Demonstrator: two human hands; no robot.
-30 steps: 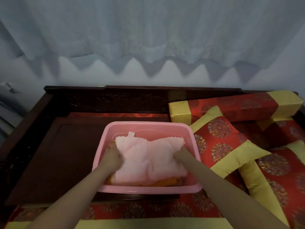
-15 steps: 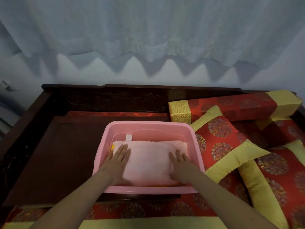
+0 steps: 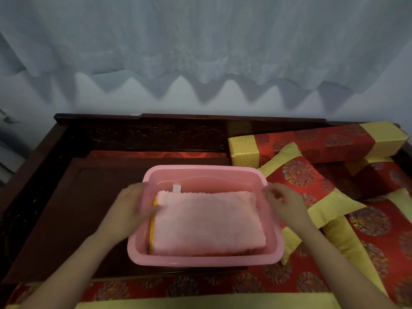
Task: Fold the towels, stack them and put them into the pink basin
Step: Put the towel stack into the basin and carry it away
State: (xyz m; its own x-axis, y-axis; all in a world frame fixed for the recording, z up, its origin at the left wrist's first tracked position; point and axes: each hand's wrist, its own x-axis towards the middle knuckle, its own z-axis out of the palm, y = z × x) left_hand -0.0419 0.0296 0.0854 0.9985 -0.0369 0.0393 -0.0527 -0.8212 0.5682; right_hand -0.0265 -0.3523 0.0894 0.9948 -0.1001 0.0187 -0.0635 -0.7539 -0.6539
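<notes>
Both hands open (empty) flanking pink basin.

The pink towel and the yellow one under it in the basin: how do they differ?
The pink towel lies on top, fully in view; the yellow towel sits beneath, showing only a thin edge on the left. The pink towel looks fluffy and has a white tag at its far edge; the yellow towel's texture cannot be told. Both lie flat, folded, inside the pink basin.
</notes>
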